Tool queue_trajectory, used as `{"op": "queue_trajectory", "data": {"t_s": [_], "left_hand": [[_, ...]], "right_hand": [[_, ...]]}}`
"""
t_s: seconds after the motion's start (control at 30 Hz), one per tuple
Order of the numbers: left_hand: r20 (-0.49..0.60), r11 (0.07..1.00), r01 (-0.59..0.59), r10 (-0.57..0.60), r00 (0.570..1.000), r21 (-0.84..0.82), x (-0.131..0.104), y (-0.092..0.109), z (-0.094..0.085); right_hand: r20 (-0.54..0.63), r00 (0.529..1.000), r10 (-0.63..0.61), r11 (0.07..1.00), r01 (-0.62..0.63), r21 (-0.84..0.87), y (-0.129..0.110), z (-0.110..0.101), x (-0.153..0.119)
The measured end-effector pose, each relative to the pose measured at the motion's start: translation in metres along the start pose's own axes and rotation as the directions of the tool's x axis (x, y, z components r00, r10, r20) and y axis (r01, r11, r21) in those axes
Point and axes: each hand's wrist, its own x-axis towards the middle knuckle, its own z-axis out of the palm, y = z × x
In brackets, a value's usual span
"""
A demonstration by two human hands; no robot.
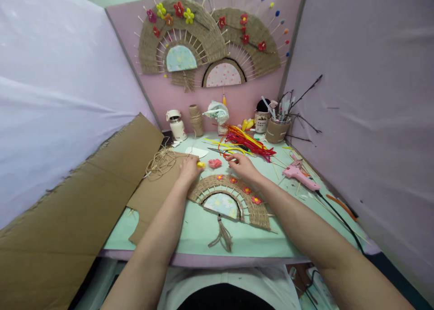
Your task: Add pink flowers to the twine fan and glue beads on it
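My left hand (pixel 190 170) is closed around a small yellow piece (pixel 201 165) whose kind I cannot make out. My right hand (pixel 243 166) has its thumb and fingertips drawn together near the scissors (pixel 216 151); what lies between them, if anything, is too small to tell. Between both hands sits a pink-red lump (pixel 214 163) that looks wrapped in clear film. Closer to me lies a woven twine fan (pixel 259 213) with red flowers, a half-round floral cloth centre (pixel 222 204) and a twine tassel (pixel 222 235).
Red, orange and yellow pipe cleaners (pixel 251 143) lie behind my right hand. A pink glue gun (pixel 301 176) with a black cord rests at the right. Cardboard (pixel 152 188) and loose twine (pixel 161 163) are left. A bottle (pixel 176 127), twine spool (pixel 195 120) and twig pot (pixel 277 131) stand behind.
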Motion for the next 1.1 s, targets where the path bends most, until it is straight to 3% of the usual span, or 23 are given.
{"op": "queue_trajectory", "data": {"t_s": [0.13,0.23,0.3,0.57,0.73,0.87,1.0,1.1], "left_hand": [[-0.153,0.986,0.028,-0.053,0.987,-0.167,0.003,-0.01,0.007],[-0.259,0.982,0.062,-0.108,0.96,-0.18,0.006,-0.019,0.007],[-0.275,0.983,0.086,-0.128,0.953,-0.16,0.008,-0.022,0.008],[-0.211,0.995,0.087,-0.096,0.973,-0.049,0.001,-0.012,0.014],[-0.214,0.998,-0.057,0.049,0.976,-0.033,-0.014,0.011,0.013],[-0.12,0.983,-0.181,0.177,0.977,-0.02,-0.017,0.031,0.013],[0.011,0.982,-0.19,0.19,0.982,-0.002,-0.008,0.041,0.013],[0.008,0.977,-0.211,0.211,0.977,-0.011,-0.002,0.04,0.013]], "right_hand": [[0.005,1.0,-0.005,1.0,0.005,-0.019,0.0,0.001,-0.001],[0.017,1.0,-0.005,0.999,0.005,-0.037,0.0,0.001,-0.002],[0.026,1.0,-0.01,0.999,0.011,-0.048,0.0,0.002,-0.002],[0.015,0.999,-0.036,0.997,0.037,-0.067,-0.001,0.001,-0.003],[0.002,0.999,-0.048,0.997,0.048,-0.057,-0.004,-0.002,-0.003],[-0.01,0.998,-0.058,0.997,0.057,-0.045,-0.003,-0.002,-0.002],[-0.019,0.998,-0.059,0.998,0.058,-0.031,0.002,-0.004,0.001],[-0.025,0.999,-0.039,0.999,0.038,-0.019,0.004,-0.009,0.003]]}}
